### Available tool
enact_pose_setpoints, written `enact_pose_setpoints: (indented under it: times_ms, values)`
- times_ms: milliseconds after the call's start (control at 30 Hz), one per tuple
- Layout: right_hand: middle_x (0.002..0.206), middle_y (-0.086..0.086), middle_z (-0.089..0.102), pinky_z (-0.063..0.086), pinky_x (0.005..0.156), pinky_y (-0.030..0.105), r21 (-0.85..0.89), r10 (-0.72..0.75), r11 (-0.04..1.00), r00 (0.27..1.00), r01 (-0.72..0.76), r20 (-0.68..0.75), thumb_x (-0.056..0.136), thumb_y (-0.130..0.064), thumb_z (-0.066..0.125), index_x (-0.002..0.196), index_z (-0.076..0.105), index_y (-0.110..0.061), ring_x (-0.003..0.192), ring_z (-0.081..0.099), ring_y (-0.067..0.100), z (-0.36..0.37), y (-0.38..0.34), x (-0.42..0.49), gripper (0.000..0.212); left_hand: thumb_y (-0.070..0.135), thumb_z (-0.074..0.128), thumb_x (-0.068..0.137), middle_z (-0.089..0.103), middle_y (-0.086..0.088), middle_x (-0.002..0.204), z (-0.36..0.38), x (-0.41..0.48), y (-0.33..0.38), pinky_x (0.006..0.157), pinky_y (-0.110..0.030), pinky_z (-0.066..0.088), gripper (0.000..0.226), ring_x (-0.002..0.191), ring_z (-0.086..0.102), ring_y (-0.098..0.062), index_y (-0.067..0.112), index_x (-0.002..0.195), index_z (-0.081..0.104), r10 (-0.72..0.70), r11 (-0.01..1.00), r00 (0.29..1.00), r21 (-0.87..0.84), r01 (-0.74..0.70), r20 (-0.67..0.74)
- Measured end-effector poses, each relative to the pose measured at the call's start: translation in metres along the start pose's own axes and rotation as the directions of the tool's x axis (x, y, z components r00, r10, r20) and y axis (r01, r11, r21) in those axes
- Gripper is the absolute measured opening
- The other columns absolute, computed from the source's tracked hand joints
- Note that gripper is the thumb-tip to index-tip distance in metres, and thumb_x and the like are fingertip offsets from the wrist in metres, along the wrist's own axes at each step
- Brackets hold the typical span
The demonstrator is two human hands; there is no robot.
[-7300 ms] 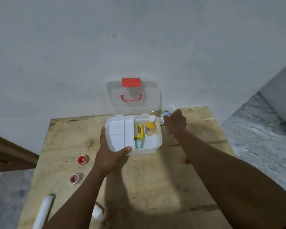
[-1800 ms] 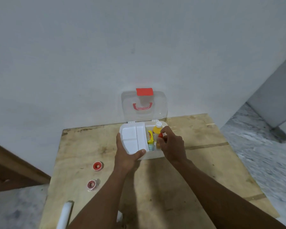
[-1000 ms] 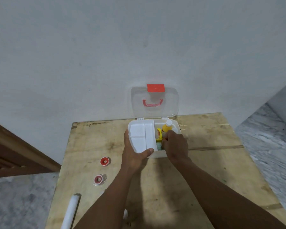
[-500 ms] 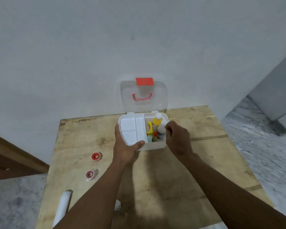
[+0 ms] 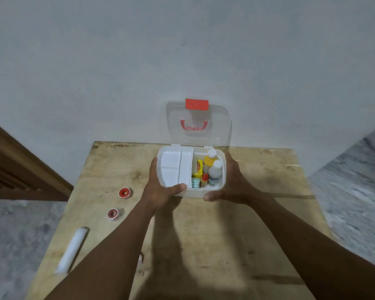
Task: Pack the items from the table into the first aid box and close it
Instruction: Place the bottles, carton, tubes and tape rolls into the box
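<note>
Since half a second ago your right hand [image 5: 232,185] has left the bottles and dropped to the right wall of the first aid box [image 5: 223,169], fingers spread and cupping it; whether it actually touches, you cannot tell. Your left hand [image 5: 160,189] grips the box's left front corner, thumb on the white tray [image 5: 174,167]. The box sits open against the wall at the surface's [image 5: 204,234] far edge. Two red tape rolls [image 5: 123,193], [image 5: 113,213] and a white roll [image 5: 70,251] still lie out to the left, so packing is likely unfinished; reach for those next. No label is legible.
</note>
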State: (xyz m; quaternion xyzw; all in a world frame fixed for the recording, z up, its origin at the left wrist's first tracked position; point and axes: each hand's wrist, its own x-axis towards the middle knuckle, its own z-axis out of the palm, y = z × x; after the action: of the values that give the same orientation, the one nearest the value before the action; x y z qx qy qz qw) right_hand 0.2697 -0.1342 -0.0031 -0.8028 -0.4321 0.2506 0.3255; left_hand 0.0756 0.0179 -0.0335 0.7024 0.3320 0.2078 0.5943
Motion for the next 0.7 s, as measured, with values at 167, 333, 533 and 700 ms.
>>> enact_pose_setpoints:
  times_ms: [167, 333, 533, 700]
  values:
    - [0.15, -0.002, 0.035, 0.044, 0.106, 0.052, 0.028, 0.049, 0.998, 0.999, -0.049, 0.006, 0.032, -0.08, 0.083, 0.151, 0.009, -0.026, 0.138, 0.04, 0.024, 0.018, 0.023, 0.009, 0.15, 0.015, 0.092, 0.066, 0.051, 0.004, 0.133, 0.003, -0.003, 0.006, 0.094, -0.047, 0.056, 0.091, 0.123, 0.053, -0.014, 0.025, 0.139, 0.037, -0.029, 0.999, 0.999, -0.024, 0.029, -0.025]
    - [0.155, -0.003, 0.028, 0.042, 0.11, 0.048, 0.034, 0.043, 0.999, 0.999, -0.042, -0.014, 0.033, -0.083, 0.078, 0.151, 0.006, -0.026, 0.139, 0.037, 0.021, 0.019, 0.018, 0.006, 0.149, 0.014, 0.089, 0.069, 0.052, 0.0, 0.133, 0.007, -0.008, 0.015, 0.093, -0.043, 0.056, 0.085, 0.124, 0.053, -0.018, 0.023, 0.137, 0.039, -0.059, 0.998, 0.998, -0.015, 0.059, -0.028]
    - [0.159, -0.004, 0.021, 0.04, 0.111, 0.046, 0.018, 0.057, 0.998, 0.998, -0.057, -0.036, 0.039, -0.081, 0.076, 0.152, -0.002, -0.031, 0.142, 0.034, 0.022, 0.021, 0.017, 0.001, 0.146, 0.045, 0.078, 0.064, 0.044, 0.02, 0.13, 0.031, -0.037, 0.035, 0.093, -0.027, 0.041, 0.107, 0.118, 0.045, -0.006, 0.026, 0.155, 0.024, -0.151, 0.97, 0.947, 0.143, 0.197, -0.285]
    - [0.16, -0.002, 0.018, 0.036, 0.111, 0.055, 0.001, 0.069, 0.998, 0.997, -0.069, -0.021, 0.036, -0.088, 0.072, 0.149, -0.004, -0.035, 0.145, 0.028, 0.027, 0.02, 0.02, 0.003, 0.146, 0.04, 0.072, 0.087, 0.046, -0.004, 0.151, 0.049, -0.087, 0.022, 0.103, -0.032, 0.038, 0.083, 0.135, 0.045, -0.022, 0.018, 0.155, 0.03, -0.131, 0.91, 0.846, 0.275, 0.309, -0.517]
